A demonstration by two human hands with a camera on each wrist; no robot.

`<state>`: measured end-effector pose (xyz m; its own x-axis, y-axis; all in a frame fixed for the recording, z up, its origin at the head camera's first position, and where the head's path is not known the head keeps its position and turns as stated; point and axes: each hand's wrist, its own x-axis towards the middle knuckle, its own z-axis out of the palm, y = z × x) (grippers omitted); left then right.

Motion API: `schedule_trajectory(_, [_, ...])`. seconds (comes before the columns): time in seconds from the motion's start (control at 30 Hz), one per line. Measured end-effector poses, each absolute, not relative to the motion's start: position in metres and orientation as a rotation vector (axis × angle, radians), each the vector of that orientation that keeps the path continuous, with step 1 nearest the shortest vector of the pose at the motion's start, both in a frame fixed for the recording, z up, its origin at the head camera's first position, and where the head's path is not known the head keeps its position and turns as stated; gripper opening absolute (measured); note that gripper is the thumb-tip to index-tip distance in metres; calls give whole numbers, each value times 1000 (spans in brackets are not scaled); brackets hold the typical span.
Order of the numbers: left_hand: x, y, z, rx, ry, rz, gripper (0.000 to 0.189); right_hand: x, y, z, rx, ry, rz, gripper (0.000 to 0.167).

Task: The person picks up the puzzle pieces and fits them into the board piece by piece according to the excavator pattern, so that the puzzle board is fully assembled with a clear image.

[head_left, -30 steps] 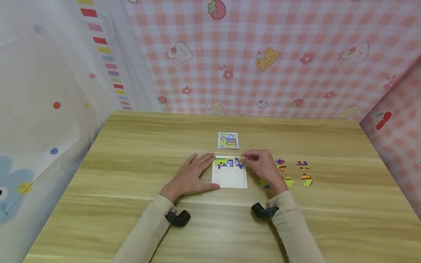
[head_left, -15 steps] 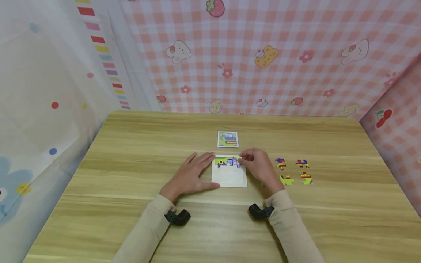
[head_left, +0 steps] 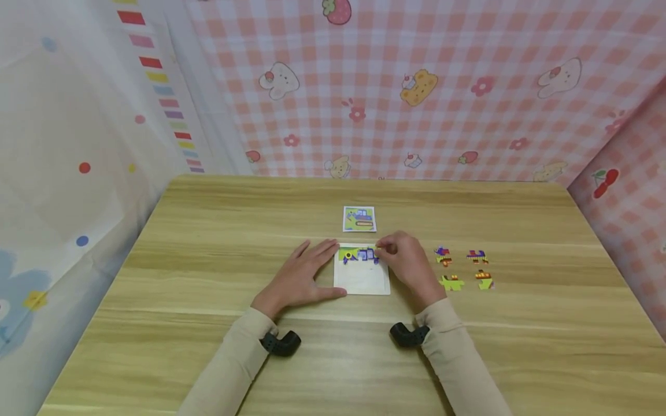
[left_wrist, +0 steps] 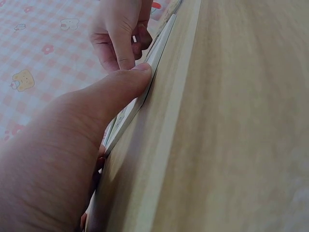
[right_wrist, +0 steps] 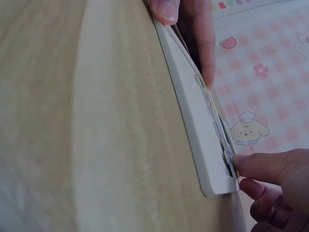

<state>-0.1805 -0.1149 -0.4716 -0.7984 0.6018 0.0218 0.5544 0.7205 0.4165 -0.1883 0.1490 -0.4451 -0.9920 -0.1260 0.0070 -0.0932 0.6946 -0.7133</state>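
A white square puzzle tray lies on the table, with joined yellow and purple jigsaw pieces along its far edge. My left hand rests at the tray's left side, its fingers at the far corner and thumb at the near one. In the left wrist view that thumb presses the white rim. At the far right corner, my right hand pinches a jigsaw piece down inside the tray. The fingers partly cover this piece.
Behind the tray lies a small picture card of a digger. Loose jigsaw pieces lie to the right, among them a yellow-green one, a purple and red one and another. A checked cloth hangs behind the table.
My right hand has moved slightly left, bringing the pinched piece against the joined ones. A loose piece near the right wrist is now hidden behind it. The left hand has stayed put.
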Motion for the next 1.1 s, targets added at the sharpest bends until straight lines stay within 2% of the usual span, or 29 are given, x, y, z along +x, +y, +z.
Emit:
schedule_trajectory(0.7, [-179,-114,-470,938,2796,610,105,-178,145,-438,-482,2941,-860,19])
schedule_trajectory(1.1, [-180,-114,-470,941,2809,611,105,-180,144,-440,-458,2962,-841,20])
